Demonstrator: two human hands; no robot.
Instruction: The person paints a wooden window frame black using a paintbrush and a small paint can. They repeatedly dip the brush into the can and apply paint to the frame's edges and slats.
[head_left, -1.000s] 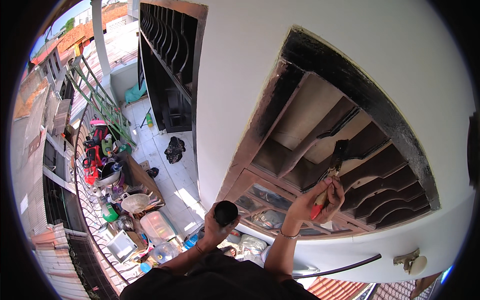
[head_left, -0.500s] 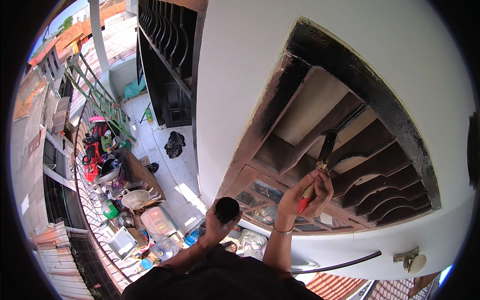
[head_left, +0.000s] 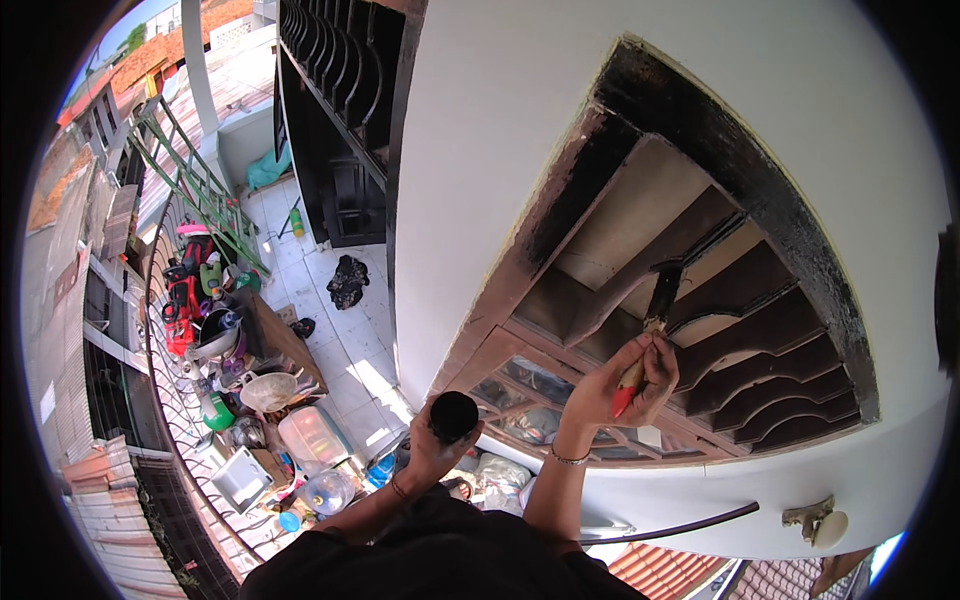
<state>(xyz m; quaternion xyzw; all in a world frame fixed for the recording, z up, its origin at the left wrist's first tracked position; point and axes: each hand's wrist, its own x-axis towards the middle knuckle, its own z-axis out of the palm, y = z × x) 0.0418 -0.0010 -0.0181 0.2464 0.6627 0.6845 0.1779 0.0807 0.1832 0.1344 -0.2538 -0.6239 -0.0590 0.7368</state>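
Observation:
My right hand (head_left: 625, 385) grips a paintbrush (head_left: 662, 300) with a red-tipped handle and dark, paint-covered bristles. The bristles meet the edge of a curved brown slat (head_left: 650, 255) in a wooden vent frame (head_left: 740, 140). Black paint covers much of the frame's top and right borders, and part of its left one; most slats are brown, with some black edges. Lower down at the left, my left hand (head_left: 435, 455) is wrapped round a small round container (head_left: 453, 416), whose inside looks black.
Below to the left, a tiled balcony floor (head_left: 350, 365) holds a clear plastic box (head_left: 312, 440), a black bag (head_left: 348, 282) and several household items along a curved railing (head_left: 165, 400). A green metal ladder (head_left: 195, 190) leans there. A wall lamp (head_left: 830, 527) juts out at lower right.
The view has shifted slightly, so the frame sits a little further right. My right hand and the paintbrush have moved slightly right with it; the left hand keeps hold of the container.

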